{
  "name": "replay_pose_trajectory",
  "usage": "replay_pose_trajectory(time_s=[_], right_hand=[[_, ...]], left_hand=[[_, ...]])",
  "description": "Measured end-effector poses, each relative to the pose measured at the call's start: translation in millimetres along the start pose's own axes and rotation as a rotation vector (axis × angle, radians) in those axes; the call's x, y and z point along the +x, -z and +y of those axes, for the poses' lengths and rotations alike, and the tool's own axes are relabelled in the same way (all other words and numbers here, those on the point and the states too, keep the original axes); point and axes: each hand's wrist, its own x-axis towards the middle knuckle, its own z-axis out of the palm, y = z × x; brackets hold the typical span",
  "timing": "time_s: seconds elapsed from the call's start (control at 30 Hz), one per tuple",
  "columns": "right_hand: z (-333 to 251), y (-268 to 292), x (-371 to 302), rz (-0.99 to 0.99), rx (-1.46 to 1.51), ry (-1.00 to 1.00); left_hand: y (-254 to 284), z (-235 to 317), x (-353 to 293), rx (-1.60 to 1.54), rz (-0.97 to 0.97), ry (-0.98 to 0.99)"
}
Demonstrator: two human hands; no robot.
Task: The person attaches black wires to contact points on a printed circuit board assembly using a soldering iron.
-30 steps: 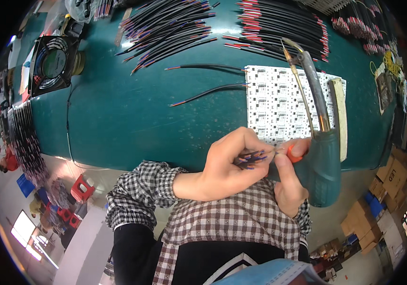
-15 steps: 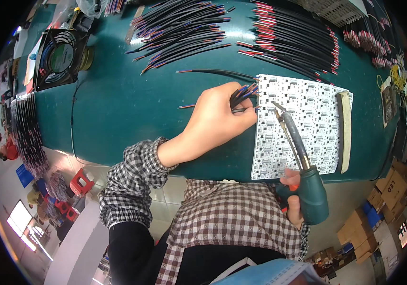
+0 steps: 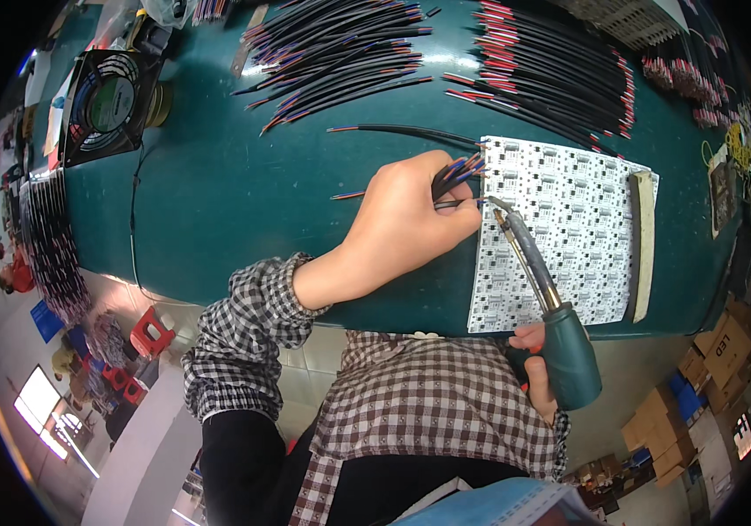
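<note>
My left hand (image 3: pixel 412 203) is closed around several short black cables (image 3: pixel 453 178) with blue and orange wire ends. One cable (image 3: pixel 454 204) is pinched between its fingertips, its end at the left edge of a white circuit board panel (image 3: pixel 559 237) covered in small dark components. In my right hand (image 3: pixel 540 379) is a green-handled soldering iron (image 3: pixel 570 359) with a thin tube along its shaft. Its tip meets the panel's left edge beside the pinched cable end; the exact contact is too small to tell. Another black cable (image 3: pixel 410 132) reaches the panel's upper left corner.
A pale bar (image 3: pixel 643 245) lies along the panel's right side. Beyond are piles of black cables with blue-orange ends (image 3: pixel 340 53) and red-white ends (image 3: pixel 551 74). A black fan (image 3: pixel 111 105) stands at the left, its cord (image 3: pixel 134 219) trailing over the green table (image 3: pixel 244 193).
The soldering iron has moved left, bringing its tip from over the panel to the pinched cable's end. My left hand keeps its hold, shifting only slightly in view.
</note>
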Motion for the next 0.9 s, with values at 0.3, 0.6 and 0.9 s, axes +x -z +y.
replay_pose_trajectory(time_s=[0.3, 0.6, 0.9], right_hand=[[4.2, 5.2, 0.6, -0.028, -0.094, 0.026], [-4.4, -7.2, -0.8, 0.044, 0.172, 0.020], [21.6, 6.2, -15.0, -0.048, 0.146, 0.099]], left_hand=[[0.5, 2.2, 0.5, 0.007, -0.008, 0.019], [-0.8, 2.9, 0.8, 0.023, 0.000, 0.004], [7.3, 9.8, 7.8, 0.133, -0.077, -0.047]])
